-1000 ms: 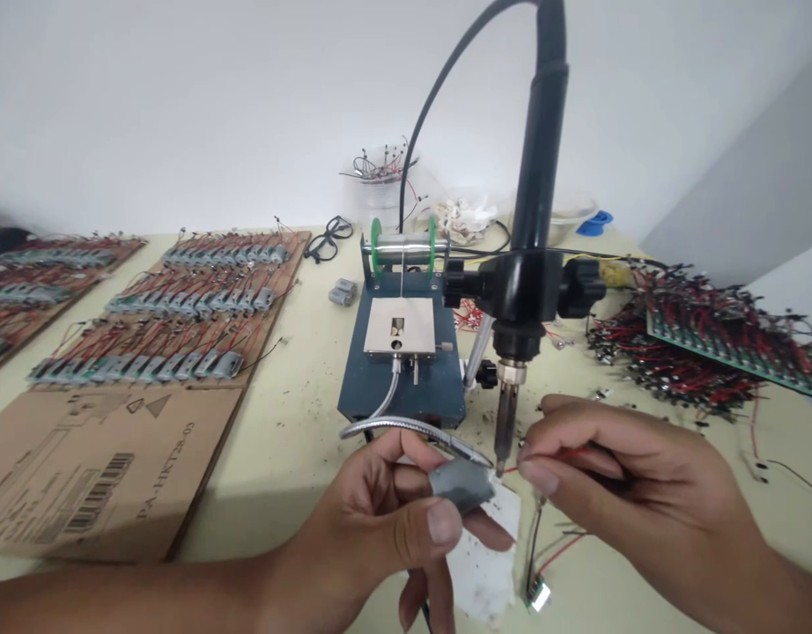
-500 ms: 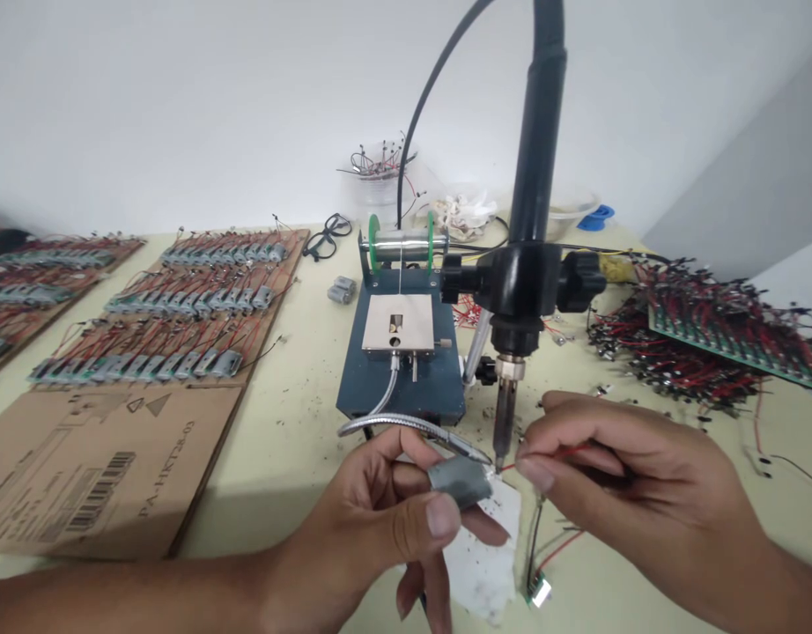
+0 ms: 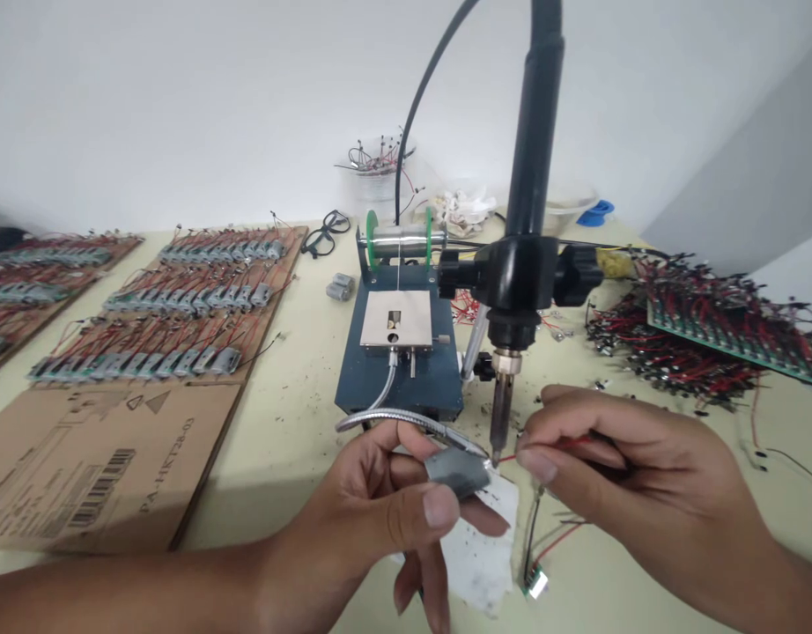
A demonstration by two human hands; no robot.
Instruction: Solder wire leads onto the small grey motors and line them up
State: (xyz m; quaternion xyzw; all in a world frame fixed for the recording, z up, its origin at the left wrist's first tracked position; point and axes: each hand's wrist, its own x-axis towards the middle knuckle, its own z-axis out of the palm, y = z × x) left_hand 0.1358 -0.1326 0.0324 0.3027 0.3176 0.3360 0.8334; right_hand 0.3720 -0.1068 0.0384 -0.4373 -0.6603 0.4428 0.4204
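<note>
My left hand [image 3: 393, 506] pinches a small grey motor [image 3: 457, 473] between thumb and fingers, its right end close to the tip of a clamped soldering iron [image 3: 503, 423]. Between thumb and forefinger my right hand [image 3: 617, 484] grips a red wire [image 3: 508, 458], whose end reaches toward that same tip. A flexible metal solder feed tube [image 3: 386, 414] curves in to the tip from the left. Below my right hand hangs or lies a small circuit board [image 3: 535, 581] with red and black wires. Whether wire and motor touch is too small to tell.
A blue solder feeder [image 3: 399, 379] with a solder spool [image 3: 399, 244] stands in the middle. To the left, cardboard sheets [image 3: 102, 475] bear rows of wired motors [image 3: 142, 363]. Wired boards [image 3: 729, 343] are heaped at right. Two loose motors [image 3: 340, 286] and black glasses [image 3: 327, 233] lie behind.
The whole view has shifted very slightly. Both hands keep their hold on the motor and the red wire, almost in the same place at the iron's tip.
</note>
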